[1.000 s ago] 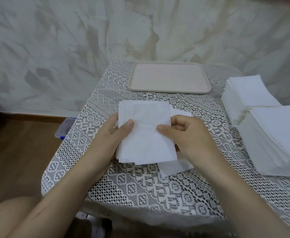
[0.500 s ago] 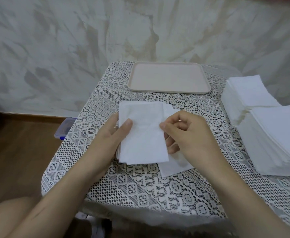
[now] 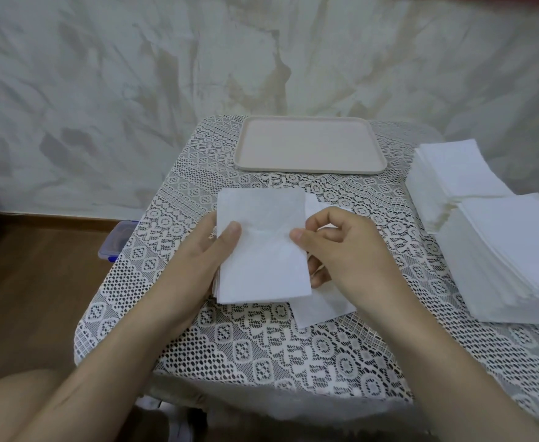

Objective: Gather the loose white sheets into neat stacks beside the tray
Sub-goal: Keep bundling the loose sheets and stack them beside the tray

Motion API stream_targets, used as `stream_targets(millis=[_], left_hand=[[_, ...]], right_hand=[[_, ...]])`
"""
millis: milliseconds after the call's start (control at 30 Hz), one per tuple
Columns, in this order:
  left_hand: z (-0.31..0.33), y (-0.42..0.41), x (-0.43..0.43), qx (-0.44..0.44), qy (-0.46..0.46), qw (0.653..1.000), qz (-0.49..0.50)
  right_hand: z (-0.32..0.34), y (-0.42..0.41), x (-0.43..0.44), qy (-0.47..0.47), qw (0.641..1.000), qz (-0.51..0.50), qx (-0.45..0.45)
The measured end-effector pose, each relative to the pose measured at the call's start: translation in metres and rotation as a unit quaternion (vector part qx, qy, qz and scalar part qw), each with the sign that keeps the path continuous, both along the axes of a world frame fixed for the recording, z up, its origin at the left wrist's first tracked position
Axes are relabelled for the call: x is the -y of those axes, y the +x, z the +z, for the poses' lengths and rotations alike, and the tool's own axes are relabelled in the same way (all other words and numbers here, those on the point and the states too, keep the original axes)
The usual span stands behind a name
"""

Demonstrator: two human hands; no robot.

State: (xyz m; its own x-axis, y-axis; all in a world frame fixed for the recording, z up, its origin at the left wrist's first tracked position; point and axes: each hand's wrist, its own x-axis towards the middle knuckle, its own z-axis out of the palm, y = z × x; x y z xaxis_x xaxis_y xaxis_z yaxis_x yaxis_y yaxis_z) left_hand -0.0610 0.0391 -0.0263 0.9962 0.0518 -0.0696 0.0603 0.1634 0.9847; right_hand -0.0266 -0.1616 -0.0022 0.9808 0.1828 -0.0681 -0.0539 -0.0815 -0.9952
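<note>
Gripping white sheets [image 3: 261, 247], left hand [image 3: 198, 266], right hand [image 3: 341, 250] pinching

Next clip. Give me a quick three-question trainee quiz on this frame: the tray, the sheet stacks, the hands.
1. True or false: the tray has nothing on it.
2. The near tall stack and the far tall stack sit: A) on the tray; B) at the right side of the table; C) on the floor.
3. Fill in: the single loose sheet lies partly under the small stack and the ___ hand.

Key: 1 true. 2 B. 3 right; the right hand covers its middle.
</note>
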Motion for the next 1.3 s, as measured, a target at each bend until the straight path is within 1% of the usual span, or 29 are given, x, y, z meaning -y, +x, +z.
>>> stream_targets(millis=[167, 267, 367, 467, 567, 633, 800, 933, 1100, 1233, 1300], left_hand=[[0.000, -0.001, -0.001, -0.008, 0.005, 1.000, -0.001], [-0.002, 0.000, -0.003, -0.018, 0.015, 1.000, -0.006], [-0.002, 0.001, -0.003, -0.028, 0.012, 1.000, 0.007], [0.000, 0.002, -0.006, -0.041, -0.002, 0.999, 0.029], [0.002, 0.004, -0.013, -0.053, 0.002, 0.998, 0.040], [0.002, 0.005, -0.017, -0.056, 0.006, 0.998, 0.041], [0.003, 0.006, -0.023, -0.055, -0.003, 0.997, 0.045], [0.004, 0.007, -0.023, -0.054, -0.005, 0.997, 0.047], [0.005, 0.007, -0.020, -0.053, 0.002, 0.998, 0.046], [0.006, 0.007, -0.018, -0.052, 0.003, 0.998, 0.047], [0.006, 0.007, -0.017, -0.052, 0.005, 0.998, 0.046]], right_hand=[[-0.003, -0.003, -0.006, 0.031, 0.999, 0.020, -0.022], [-0.008, -0.003, -0.012, 0.015, 1.000, 0.022, -0.016], [-0.015, 0.002, -0.010, -0.070, 0.997, 0.011, 0.026], [-0.018, 0.010, 0.006, -0.178, 0.983, -0.005, 0.051], [-0.020, 0.016, 0.029, -0.323, 0.944, -0.016, 0.066], [-0.021, 0.015, 0.039, -0.373, 0.926, -0.020, 0.062], [-0.022, 0.020, 0.046, -0.397, 0.916, -0.031, 0.038], [-0.024, 0.025, 0.046, -0.395, 0.917, -0.035, 0.026], [-0.027, 0.029, 0.046, -0.365, 0.930, -0.028, 0.038], [-0.028, 0.030, 0.047, -0.383, 0.922, -0.025, 0.050], [-0.028, 0.031, 0.046, -0.406, 0.912, -0.013, 0.059]])
